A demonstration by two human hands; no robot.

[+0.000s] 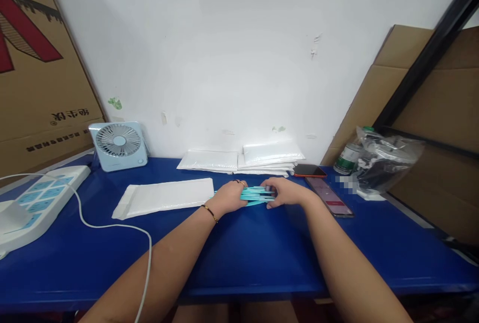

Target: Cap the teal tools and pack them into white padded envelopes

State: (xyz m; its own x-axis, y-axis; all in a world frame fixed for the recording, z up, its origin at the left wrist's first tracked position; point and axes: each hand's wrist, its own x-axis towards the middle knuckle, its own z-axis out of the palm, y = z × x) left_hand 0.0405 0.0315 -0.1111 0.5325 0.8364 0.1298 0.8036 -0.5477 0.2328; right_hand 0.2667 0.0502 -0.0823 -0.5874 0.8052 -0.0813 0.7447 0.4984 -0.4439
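Note:
Several thin light-teal sticks (255,194) lie in a loose bundle low over the blue table, between my two hands. My left hand (232,197) is closed around their left ends. At their right ends, the curved fingers and thumb of my right hand (281,193) grip the bundle. A white padded envelope (170,196) lies flat to the left, its flap end pointing left and its right end beside my left hand. What the sticks are exactly is too small to tell.
Stacked white envelopes (267,161) rest against the wall. Two phones (310,170) (330,197), a bottle (348,159) and a plastic-wrapped item (381,163) are on the right. A blue fan (119,146) and a power strip (47,200) with a white cable (149,253) occupy the left.

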